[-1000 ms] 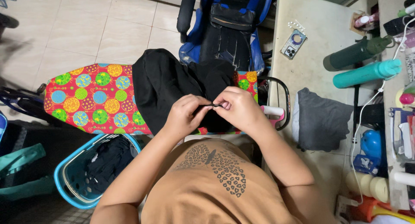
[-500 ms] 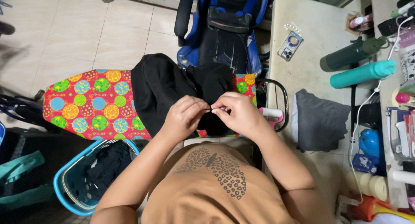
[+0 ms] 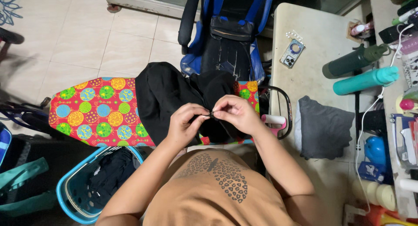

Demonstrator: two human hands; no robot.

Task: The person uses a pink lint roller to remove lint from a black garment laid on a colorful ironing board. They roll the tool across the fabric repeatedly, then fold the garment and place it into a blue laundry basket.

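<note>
A black garment (image 3: 167,95) lies across the right half of an ironing board with a red cover patterned in coloured circles (image 3: 98,112). My left hand (image 3: 185,125) and my right hand (image 3: 235,115) meet above the garment's near edge. Both pinch a small fold of the black cloth between thumb and fingertips, the fingertips almost touching each other. The part of the garment under my hands is hidden.
A blue laundry basket (image 3: 65,197) with dark clothes stands at the lower left. A blue and black chair (image 3: 228,30) is behind the board. On the white table to the right lie a folded grey cloth (image 3: 322,128), a phone (image 3: 291,54) and two bottles (image 3: 363,80).
The hands stay pinched together on the black cloth and have barely shifted. The view has moved slightly.
</note>
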